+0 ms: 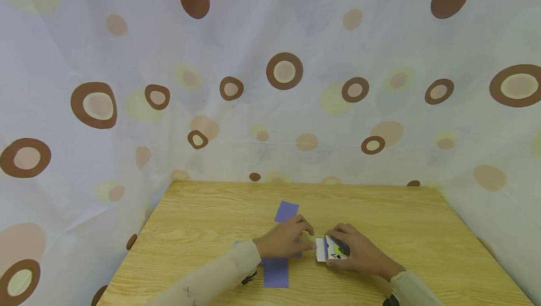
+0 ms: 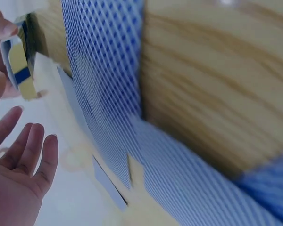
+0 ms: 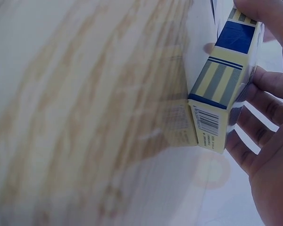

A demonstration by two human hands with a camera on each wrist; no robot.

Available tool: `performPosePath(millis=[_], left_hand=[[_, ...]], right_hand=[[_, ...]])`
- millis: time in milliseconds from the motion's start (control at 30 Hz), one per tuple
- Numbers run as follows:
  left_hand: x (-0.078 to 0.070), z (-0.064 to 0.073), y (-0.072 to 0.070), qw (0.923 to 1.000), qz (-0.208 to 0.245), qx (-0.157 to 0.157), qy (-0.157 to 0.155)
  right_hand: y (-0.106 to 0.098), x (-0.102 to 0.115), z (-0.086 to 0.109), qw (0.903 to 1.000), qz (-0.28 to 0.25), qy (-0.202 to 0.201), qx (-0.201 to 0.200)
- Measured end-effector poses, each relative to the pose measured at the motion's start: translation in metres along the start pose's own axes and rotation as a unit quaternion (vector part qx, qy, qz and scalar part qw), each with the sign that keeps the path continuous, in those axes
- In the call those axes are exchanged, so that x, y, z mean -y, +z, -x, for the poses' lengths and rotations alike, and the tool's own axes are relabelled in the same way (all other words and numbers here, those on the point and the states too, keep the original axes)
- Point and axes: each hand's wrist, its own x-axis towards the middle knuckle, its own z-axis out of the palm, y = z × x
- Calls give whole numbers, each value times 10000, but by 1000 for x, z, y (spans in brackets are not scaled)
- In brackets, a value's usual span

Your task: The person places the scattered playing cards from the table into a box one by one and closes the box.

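My right hand grips a card box just above the wooden table, its thumb and fingers on opposite sides. The white end flap sticks out to the left. A barcode and yellow, blue and grey stripes show on the box in the right wrist view. My left hand hovers left of the box, its thumb at or near the flap. In the left wrist view the left fingers are spread and loosely bent. Below that hand lie blue-patterned playing cards, face down and partly hidden by the hand and sleeve.
Another blue-backed card lies farther back, beyond the left hand. The wooden table meets a white dotted curtain at the back and sides. Overlapping card backs fill much of the left wrist view.
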Motion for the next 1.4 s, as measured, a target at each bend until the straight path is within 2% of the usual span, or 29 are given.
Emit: performPosePath(millis=[233, 367, 500, 600, 733, 933, 1233, 1400], left_hand=[[17, 19, -7, 9997, -179, 77, -164], [31, 33, -8, 9994, -313, -68, -137], [41, 47, -9, 9990, -383, -139, -168], [43, 57, -14, 9990, -317, -50, -306], [43, 71, -22, 9984, -113, 128, -541], [46, 89, -30, 9966, 124, 343, -745], [51, 106, -43, 9967, 51, 177, -786], [54, 116, -48, 9956, -118, 257, -898]], right_hand=[[1, -2, 3, 9999, 24, -32, -97], [2, -4, 5, 9999, -9, 125, -58], [3, -4, 6, 9999, -24, 103, -26], [3, -4, 7, 10000, -39, 66, -21], [4, -5, 7, 9997, -97, 217, 17], [5, -6, 4, 9996, -102, 266, 34], [3, -5, 1, 9997, -28, 221, -20], [2, -4, 0, 9997, -28, 243, -9]])
